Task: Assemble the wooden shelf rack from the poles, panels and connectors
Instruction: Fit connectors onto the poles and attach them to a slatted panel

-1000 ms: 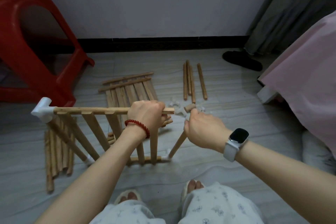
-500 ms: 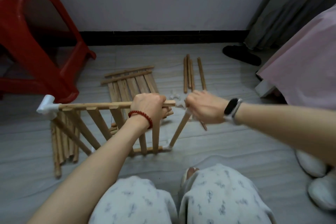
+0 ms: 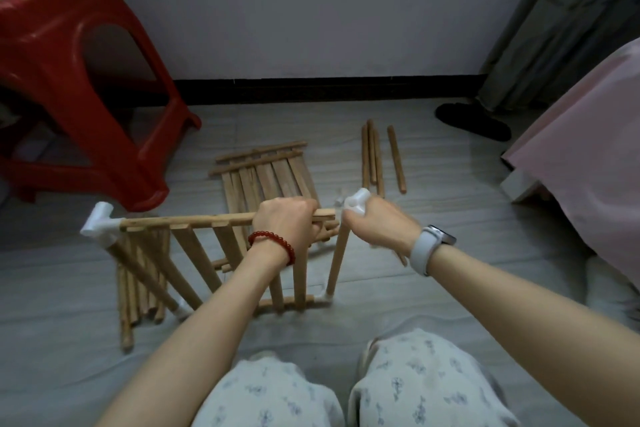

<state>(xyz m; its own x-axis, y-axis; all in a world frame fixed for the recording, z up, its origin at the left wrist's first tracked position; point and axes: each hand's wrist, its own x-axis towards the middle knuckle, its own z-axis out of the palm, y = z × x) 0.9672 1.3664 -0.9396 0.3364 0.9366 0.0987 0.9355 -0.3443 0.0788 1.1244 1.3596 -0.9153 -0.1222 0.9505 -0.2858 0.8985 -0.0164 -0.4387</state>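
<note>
1. Since half a second before, the right hand (image 3: 377, 224) had come back to the near upright pole (image 3: 337, 255) with a white connector (image 3: 356, 206) pinched in its curled fingers, set at the pole's top end; earlier that hand was reaching toward the loose connectors on the floor.
2. Largest in the room, a red stool (image 3: 79, 87) stood at the left and a pink cloth (image 3: 588, 177) hung at the right, with a dark slipper (image 3: 472, 121) by the curtain.
3. On the floor tiles (image 3: 450, 236) the half-built rack (image 3: 214, 253) stood upright: one slatted panel, two poles, and a corner connector (image 3: 98, 224) already on its left top end.
4. The left hand (image 3: 285, 222) was clenched around the panel's top rail, steadying it.
5. Left to do, by my reckoning: a spare panel (image 3: 266, 173) lay flat beyond, another bundle of slats (image 3: 138, 291) lay at the left, and four loose poles (image 3: 375, 156) waited untouched. The job looked under half done.
</note>
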